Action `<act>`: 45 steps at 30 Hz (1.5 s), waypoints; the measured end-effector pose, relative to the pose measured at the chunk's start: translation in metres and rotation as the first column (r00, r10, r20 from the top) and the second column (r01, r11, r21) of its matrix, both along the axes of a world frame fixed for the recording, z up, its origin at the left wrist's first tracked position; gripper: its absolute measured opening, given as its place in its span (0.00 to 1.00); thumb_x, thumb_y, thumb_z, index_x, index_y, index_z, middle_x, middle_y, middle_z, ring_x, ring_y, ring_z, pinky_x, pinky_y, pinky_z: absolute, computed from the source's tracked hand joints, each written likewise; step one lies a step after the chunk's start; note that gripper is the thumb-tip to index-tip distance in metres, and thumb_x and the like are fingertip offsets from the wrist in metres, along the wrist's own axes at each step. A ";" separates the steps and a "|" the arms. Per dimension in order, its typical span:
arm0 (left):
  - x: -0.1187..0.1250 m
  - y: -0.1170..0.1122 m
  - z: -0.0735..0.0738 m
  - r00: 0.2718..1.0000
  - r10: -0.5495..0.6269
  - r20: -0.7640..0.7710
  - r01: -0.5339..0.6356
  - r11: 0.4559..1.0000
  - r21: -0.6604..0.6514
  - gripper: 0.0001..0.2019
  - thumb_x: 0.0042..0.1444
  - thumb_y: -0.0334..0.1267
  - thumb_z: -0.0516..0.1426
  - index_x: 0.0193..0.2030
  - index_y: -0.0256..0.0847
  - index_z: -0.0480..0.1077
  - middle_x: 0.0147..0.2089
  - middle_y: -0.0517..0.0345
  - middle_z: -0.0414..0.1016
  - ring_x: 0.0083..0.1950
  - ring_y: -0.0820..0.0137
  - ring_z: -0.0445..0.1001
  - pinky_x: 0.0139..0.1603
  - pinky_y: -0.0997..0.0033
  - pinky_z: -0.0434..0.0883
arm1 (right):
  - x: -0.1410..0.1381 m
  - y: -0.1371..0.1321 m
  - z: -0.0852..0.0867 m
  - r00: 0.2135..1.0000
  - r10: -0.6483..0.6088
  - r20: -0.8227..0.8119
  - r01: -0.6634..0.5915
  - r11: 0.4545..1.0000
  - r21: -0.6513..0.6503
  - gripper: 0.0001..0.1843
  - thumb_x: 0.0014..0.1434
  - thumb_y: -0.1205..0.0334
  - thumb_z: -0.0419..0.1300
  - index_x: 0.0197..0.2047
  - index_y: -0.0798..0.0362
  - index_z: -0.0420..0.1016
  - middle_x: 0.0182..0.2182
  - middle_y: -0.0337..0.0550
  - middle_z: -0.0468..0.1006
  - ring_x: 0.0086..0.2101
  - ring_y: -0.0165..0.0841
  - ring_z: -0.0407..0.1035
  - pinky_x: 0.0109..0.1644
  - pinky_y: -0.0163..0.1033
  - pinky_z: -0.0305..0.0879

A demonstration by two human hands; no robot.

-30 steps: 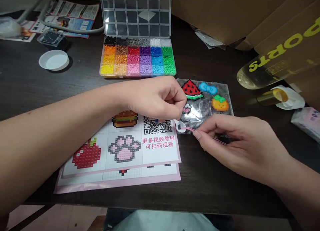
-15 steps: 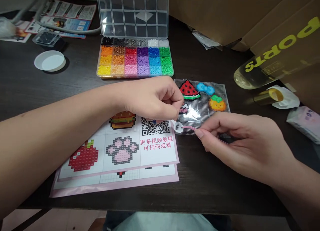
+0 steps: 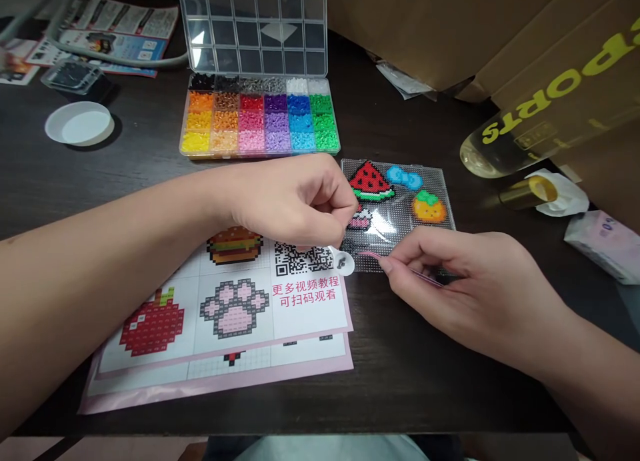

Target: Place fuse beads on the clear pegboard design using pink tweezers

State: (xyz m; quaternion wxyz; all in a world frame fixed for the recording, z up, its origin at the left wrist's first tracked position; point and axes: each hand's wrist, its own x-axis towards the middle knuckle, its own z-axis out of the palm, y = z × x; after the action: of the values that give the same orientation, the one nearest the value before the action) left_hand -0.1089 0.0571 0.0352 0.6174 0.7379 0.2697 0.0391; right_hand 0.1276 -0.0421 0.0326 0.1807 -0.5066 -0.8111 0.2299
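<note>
My left hand (image 3: 305, 201) is closed on a small white scoop (image 3: 344, 262), whose round bowl holds a few dark beads. Pink tweezers (image 3: 373, 255) are pinched between the thumb and forefinger of my right hand (image 3: 465, 288), with their tip just right of the scoop. Behind both hands lies a clear pegboard (image 3: 395, 244). It carries a bead watermelon slice (image 3: 371, 180), a blue bow (image 3: 404, 177), an orange fruit with a green top (image 3: 429, 208) and a pink-and-white piece (image 3: 361, 218) partly hidden by my left hand. Printed pattern sheets (image 3: 295, 324) lie under my left forearm.
An open bead box (image 3: 260, 121) with many colours stands at the back. To the left are a white lid (image 3: 80, 122), a small clear tub (image 3: 75, 80) and leaflets (image 3: 120, 31). On the right lie a bottle (image 3: 530, 128), a gold cylinder (image 3: 529, 193) and a tissue pack (image 3: 605, 244).
The tweezers' tip has drawn away from the scoop's bowl, leaving a small gap. The whole view has shifted slightly, so things appear farther left. Both hands keep their grips.
</note>
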 end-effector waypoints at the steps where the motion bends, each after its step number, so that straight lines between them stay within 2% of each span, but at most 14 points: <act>1: 0.000 0.000 0.000 1.000 0.000 -0.001 0.000 1.000 0.001 0.09 0.47 0.23 0.55 0.22 0.38 0.71 0.18 0.63 0.66 0.19 0.80 0.60 0.19 0.81 0.56 | 0.000 0.000 0.000 1.000 0.001 0.004 -0.001 1.000 -0.005 0.12 0.66 0.61 0.62 0.29 0.51 0.79 0.21 0.33 0.76 0.19 0.25 0.68 0.21 0.34 0.59; 14: 0.000 0.000 0.000 0.999 -0.032 0.003 0.032 0.999 -0.003 0.10 0.48 0.21 0.54 0.24 0.38 0.72 0.18 0.64 0.62 0.19 0.79 0.57 0.18 0.78 0.55 | -0.001 0.002 -0.002 1.000 -0.012 -0.004 0.012 0.999 -0.038 0.13 0.67 0.60 0.63 0.29 0.52 0.78 0.18 0.31 0.72 0.18 0.23 0.63 0.20 0.32 0.56; 23: 0.001 0.000 -0.001 1.000 -0.006 0.003 0.006 1.000 0.018 0.09 0.49 0.24 0.54 0.22 0.39 0.70 0.18 0.64 0.64 0.19 0.79 0.60 0.19 0.80 0.54 | 0.003 -0.001 0.001 0.997 -0.004 -0.076 0.002 1.000 -0.025 0.13 0.68 0.59 0.63 0.31 0.51 0.78 0.20 0.33 0.76 0.18 0.24 0.67 0.20 0.33 0.58; 28: 0.001 -0.001 -0.001 1.000 -0.004 -0.014 0.005 1.000 0.028 0.08 0.48 0.25 0.55 0.22 0.38 0.71 0.19 0.64 0.64 0.20 0.79 0.62 0.20 0.79 0.54 | -0.001 -0.005 0.005 0.995 0.032 -0.092 -0.029 0.999 0.033 0.12 0.68 0.62 0.62 0.30 0.51 0.77 0.19 0.33 0.75 0.18 0.23 0.64 0.19 0.31 0.56; 31: 0.001 -0.001 -0.001 1.000 -0.003 -0.017 0.004 0.999 0.034 0.08 0.48 0.25 0.54 0.23 0.39 0.71 0.19 0.64 0.64 0.20 0.79 0.63 0.20 0.80 0.54 | -0.003 -0.005 0.003 0.994 0.063 -0.084 -0.063 0.998 0.003 0.11 0.67 0.64 0.62 0.31 0.51 0.77 0.20 0.33 0.76 0.19 0.23 0.65 0.21 0.30 0.58; 34: 0.002 -0.001 -0.001 1.000 -0.003 -0.027 0.004 0.999 0.037 0.08 0.48 0.26 0.55 0.23 0.39 0.72 0.19 0.64 0.64 0.20 0.80 0.62 0.20 0.80 0.54 | -0.004 -0.004 0.001 0.994 0.075 -0.078 -0.076 0.997 -0.011 0.11 0.66 0.65 0.63 0.30 0.51 0.76 0.19 0.32 0.74 0.18 0.22 0.62 0.21 0.30 0.57; 45: 0.001 0.000 -0.001 1.000 -0.009 -0.021 0.009 1.000 0.016 0.09 0.48 0.23 0.54 0.23 0.38 0.71 0.19 0.64 0.65 0.20 0.80 0.60 0.20 0.80 0.54 | -0.005 -0.004 0.000 0.991 0.097 -0.091 -0.098 0.995 -0.001 0.10 0.67 0.66 0.62 0.31 0.53 0.77 0.20 0.32 0.74 0.20 0.22 0.63 0.23 0.30 0.58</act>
State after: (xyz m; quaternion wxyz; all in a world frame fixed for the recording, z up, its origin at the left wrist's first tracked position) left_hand -0.1077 0.0566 0.0346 0.6089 0.7443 0.2725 0.0309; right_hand 0.1222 -0.0457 0.0323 0.2045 -0.4559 -0.8252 0.2636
